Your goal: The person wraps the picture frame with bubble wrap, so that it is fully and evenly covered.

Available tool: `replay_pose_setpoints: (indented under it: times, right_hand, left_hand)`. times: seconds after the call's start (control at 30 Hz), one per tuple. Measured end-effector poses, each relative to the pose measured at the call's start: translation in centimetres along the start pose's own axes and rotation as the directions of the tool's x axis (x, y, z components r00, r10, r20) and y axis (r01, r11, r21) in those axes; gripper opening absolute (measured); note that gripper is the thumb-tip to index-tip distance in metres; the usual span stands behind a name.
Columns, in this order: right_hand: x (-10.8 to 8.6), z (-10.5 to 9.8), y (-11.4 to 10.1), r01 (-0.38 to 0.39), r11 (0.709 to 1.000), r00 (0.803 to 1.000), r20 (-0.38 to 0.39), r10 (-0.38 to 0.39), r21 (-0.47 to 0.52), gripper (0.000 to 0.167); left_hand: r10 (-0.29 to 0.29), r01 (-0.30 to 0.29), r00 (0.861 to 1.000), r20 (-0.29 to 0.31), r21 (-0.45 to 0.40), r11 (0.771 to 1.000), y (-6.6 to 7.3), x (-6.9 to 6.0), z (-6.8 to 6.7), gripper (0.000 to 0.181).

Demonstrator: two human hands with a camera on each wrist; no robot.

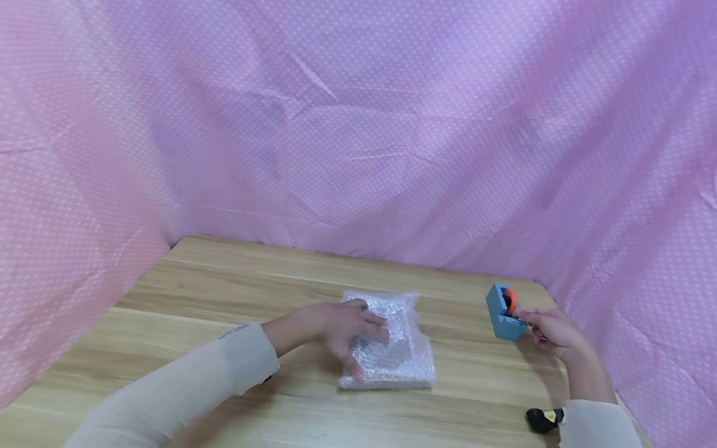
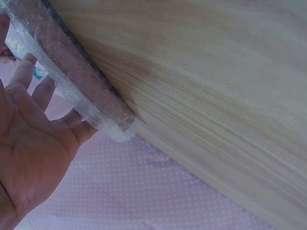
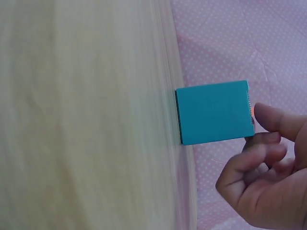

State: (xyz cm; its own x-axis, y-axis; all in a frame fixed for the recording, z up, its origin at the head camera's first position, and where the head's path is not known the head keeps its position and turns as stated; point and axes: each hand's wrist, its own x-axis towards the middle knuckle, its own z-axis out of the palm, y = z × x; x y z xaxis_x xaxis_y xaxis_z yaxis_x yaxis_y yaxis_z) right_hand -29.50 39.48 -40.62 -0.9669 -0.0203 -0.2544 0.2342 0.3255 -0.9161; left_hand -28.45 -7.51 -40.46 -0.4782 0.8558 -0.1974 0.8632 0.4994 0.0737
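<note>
A flat parcel in clear bubble wrap (image 1: 411, 364) lies on the wooden table. My left hand (image 1: 350, 328) rests on its left part, fingers spread and fairly straight. From the left wrist, the palm and fingers reach along the wrapped edge (image 2: 79, 72). To the right stands a blue tape dispenser (image 1: 506, 328) with an orange-centred tape roll (image 1: 511, 300). My right hand (image 1: 554, 334) is at its front end, thumb and forefinger pinching at the tape there. The right wrist view shows the dispenser's flat side (image 3: 216, 113) beside the curled fingers; the strip itself is barely visible.
A small black object with a yellow label (image 1: 541, 421) is beside the right sleeve. Pink dotted cloth (image 1: 358, 155) hangs around the table's back and sides. The dispenser stands near the table's right edge.
</note>
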Motion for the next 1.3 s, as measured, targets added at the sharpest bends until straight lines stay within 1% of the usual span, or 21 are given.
replay_pose_setpoints:
  times: [0.07, 0.17, 0.23, 0.27, 0.3, 0.4, 0.57, 0.83, 1.07, 1.3]
  right_hand:
    - [0.1, -0.1, 0.0, -0.016, 0.997, 0.999, 0.029, 0.013, 0.075, 0.025]
    - [0.2, -0.1, -0.2, -0.065, 0.977, 0.997, 0.06, 0.054, 0.203, 0.031]
    - [0.2, -0.2, -0.2, -0.088, 0.962, 0.994, 0.087, 0.067, 0.26, 0.034]
    - [0.2, -0.2, -0.3, -0.096, 0.958, 0.993, 0.091, 0.074, 0.271, 0.034]
    - [0.2, -0.2, -0.3, -0.1, 0.956, 0.993, 0.093, 0.077, 0.277, 0.034]
    - [0.1, -0.2, -0.4, -0.093, 0.962, 0.992, 0.108, 0.067, 0.258, 0.034]
    - [-0.1, -0.1, -0.4, -0.082, 0.967, 0.993, 0.101, 0.059, 0.24, 0.037]
    - [-0.5, -0.3, -0.4, -0.071, 0.96, 0.994, 0.104, 0.044, 0.27, 0.046]
    - [-0.7, -0.3, -0.2, -0.062, 0.958, 0.993, 0.113, 0.031, 0.281, 0.043]
    - [-0.8, -0.4, -0.1, -0.053, 0.959, 0.995, 0.1, 0.026, 0.279, 0.051]
  left_hand:
    - [0.002, -0.002, 1.0, 0.004, 0.001, 1.0, 0.1, 0.0, 0.0, 0.091]
    - [0.001, -0.001, 1.0, 0.008, 0.003, 1.0, 0.2, 0.1, -0.1, 0.091]
    - [-0.001, 0.0, 1.0, 0.004, 0.002, 1.0, 0.2, 0.0, -0.1, 0.091]
    - [-0.002, 0.002, 1.0, 0.004, -0.001, 1.0, 0.2, 0.0, -0.1, 0.091]
    - [-0.003, 0.003, 1.0, 0.005, -0.005, 1.0, 0.3, 0.0, -0.1, 0.091]
    - [-0.003, 0.003, 1.0, 0.002, -0.009, 1.0, 0.3, 0.0, -0.1, 0.091]
    - [-0.012, 0.012, 1.0, 0.0, -0.02, 1.0, 0.4, -0.1, -0.1, 0.091]
    - [-0.016, 0.015, 1.0, -0.007, -0.022, 1.0, 0.6, 0.0, 0.1, 0.092]
    - [-0.035, 0.034, 0.999, -0.006, -0.03, 0.999, 0.7, 0.1, 0.2, 0.091]
    - [-0.024, 0.023, 1.0, -0.016, -0.023, 0.999, 0.8, 0.1, 0.3, 0.09]
